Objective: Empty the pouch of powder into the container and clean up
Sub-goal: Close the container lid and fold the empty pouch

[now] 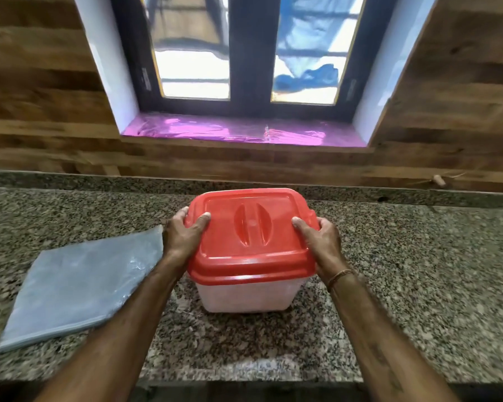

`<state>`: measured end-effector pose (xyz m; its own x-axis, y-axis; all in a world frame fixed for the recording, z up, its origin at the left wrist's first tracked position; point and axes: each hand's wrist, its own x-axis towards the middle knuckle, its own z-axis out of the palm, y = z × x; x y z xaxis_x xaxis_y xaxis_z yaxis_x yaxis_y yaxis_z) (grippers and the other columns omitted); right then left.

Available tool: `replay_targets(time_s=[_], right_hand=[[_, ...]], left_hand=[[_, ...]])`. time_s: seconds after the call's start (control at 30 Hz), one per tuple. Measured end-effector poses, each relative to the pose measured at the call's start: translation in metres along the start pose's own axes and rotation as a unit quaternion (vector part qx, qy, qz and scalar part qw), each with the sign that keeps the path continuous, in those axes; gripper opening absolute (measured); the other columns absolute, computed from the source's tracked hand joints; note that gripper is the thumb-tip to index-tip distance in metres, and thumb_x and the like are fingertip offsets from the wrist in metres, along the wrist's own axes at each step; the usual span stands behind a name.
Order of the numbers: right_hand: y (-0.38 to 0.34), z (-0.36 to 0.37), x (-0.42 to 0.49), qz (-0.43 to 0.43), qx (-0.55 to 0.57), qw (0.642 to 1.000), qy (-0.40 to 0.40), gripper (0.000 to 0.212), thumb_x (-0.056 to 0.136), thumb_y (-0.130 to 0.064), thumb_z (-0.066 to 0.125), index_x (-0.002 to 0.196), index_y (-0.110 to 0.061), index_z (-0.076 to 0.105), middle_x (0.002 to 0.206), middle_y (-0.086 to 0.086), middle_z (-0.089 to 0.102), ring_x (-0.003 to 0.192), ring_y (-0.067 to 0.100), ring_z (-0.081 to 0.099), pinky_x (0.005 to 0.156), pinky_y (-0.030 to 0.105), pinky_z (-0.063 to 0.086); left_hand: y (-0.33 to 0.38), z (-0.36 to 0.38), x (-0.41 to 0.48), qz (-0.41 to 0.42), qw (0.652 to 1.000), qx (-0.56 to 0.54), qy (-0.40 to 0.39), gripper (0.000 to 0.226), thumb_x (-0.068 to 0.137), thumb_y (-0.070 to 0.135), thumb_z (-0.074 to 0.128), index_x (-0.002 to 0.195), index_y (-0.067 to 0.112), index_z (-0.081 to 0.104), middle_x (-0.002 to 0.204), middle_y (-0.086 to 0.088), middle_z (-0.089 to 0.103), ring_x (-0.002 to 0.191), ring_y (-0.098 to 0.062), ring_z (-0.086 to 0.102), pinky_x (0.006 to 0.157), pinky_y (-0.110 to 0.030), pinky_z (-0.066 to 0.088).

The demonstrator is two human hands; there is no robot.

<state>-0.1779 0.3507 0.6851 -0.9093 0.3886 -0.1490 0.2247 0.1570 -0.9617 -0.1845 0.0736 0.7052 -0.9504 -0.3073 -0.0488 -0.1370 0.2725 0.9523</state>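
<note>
Left hand [183, 236] and right hand [320, 242] grip the red lid [250, 227], fingers [204, 219] curled over its edges; container [250, 294] on counter [418, 256], flat pouch [79, 285] just left. Uneven pressing could leave lid unsealed, spilling powder.

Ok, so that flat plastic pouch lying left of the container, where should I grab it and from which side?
Probably pinch the pouch at its far right corner, nearest your left hand, which holds the lid, coming in from the right. It lies flat on the counter, so only an edge or corner offers a grip.
</note>
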Motion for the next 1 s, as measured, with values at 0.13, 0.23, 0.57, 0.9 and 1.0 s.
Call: replay_targets(time_s=[0.13, 0.23, 0.57, 0.9, 1.0], right_hand=[[0.004, 0.008, -0.007, 0.013, -0.023, 1.000, 0.012, 0.074, 0.064, -0.071, 0.072, 0.119, -0.022, 0.063, 0.106, 0.005, 0.074, 0.093, 0.024, 0.075, 0.079, 0.049, 0.065], [0.003, 0.012, -0.010, 0.025, -0.036, 0.999, 0.019, 0.054, 0.084, -0.059, 0.071, 0.123, -0.024, 0.060, 0.111, 0.004, 0.072, 0.097, 0.025, 0.073, 0.085, 0.050, 0.063], [0.001, 0.008, -0.006, 0.210, 0.130, 0.969, -0.025, 0.108, 0.047, -0.050, 0.098, 0.134, -0.006, 0.053, 0.111, 0.019, 0.075, 0.086, 0.038, 0.078, 0.066, 0.046, 0.064], [-0.007, 0.030, -0.003, -0.049, -0.284, 0.939, 0.189, 0.059, 0.084, -0.064, 0.070, 0.116, -0.016, 0.060, 0.100, 0.005, 0.069, 0.083, 0.024, 0.065, 0.064, 0.031, 0.052], [-0.012, 0.034, -0.001, -0.100, -0.352, 0.909, 0.198, 0.045, 0.095, -0.055, 0.062, 0.111, -0.014, 0.063, 0.088, 0.007, 0.072, 0.072, 0.025, 0.068, 0.061, 0.037, 0.059]], left_hand=[[-0.003, -0.002, 0.016, -0.020, 0.999, -0.027, -0.041, 0.061, 0.094, 0.033, 0.071, 0.146, 0.009, 0.050, 0.117, -0.005, 0.065, 0.079, -0.009, 0.062, 0.057, -0.018, 0.048], [-0.004, -0.001, 0.028, -0.042, 0.996, -0.037, -0.072, 0.061, 0.093, 0.037, 0.072, 0.145, 0.012, 0.052, 0.124, -0.009, 0.068, 0.077, -0.007, 0.063, 0.058, -0.022, 0.052], [-0.014, -0.007, 0.026, -0.231, 0.954, -0.147, -0.121, 0.094, 0.071, 0.063, 0.083, 0.134, 0.000, 0.052, 0.114, -0.021, 0.073, 0.086, -0.032, 0.077, 0.070, -0.044, 0.065], [-0.011, -0.006, 0.018, -0.048, 0.992, 0.111, 0.024, 0.080, 0.085, 0.059, 0.072, 0.135, 0.004, 0.042, 0.131, -0.020, 0.051, 0.109, -0.033, 0.059, 0.060, -0.028, 0.039], [-0.012, -0.002, 0.020, -0.016, 0.989, 0.144, 0.021, 0.065, 0.095, 0.052, 0.064, 0.131, 0.004, 0.040, 0.122, -0.019, 0.057, 0.087, -0.022, 0.059, 0.054, -0.022, 0.032]])
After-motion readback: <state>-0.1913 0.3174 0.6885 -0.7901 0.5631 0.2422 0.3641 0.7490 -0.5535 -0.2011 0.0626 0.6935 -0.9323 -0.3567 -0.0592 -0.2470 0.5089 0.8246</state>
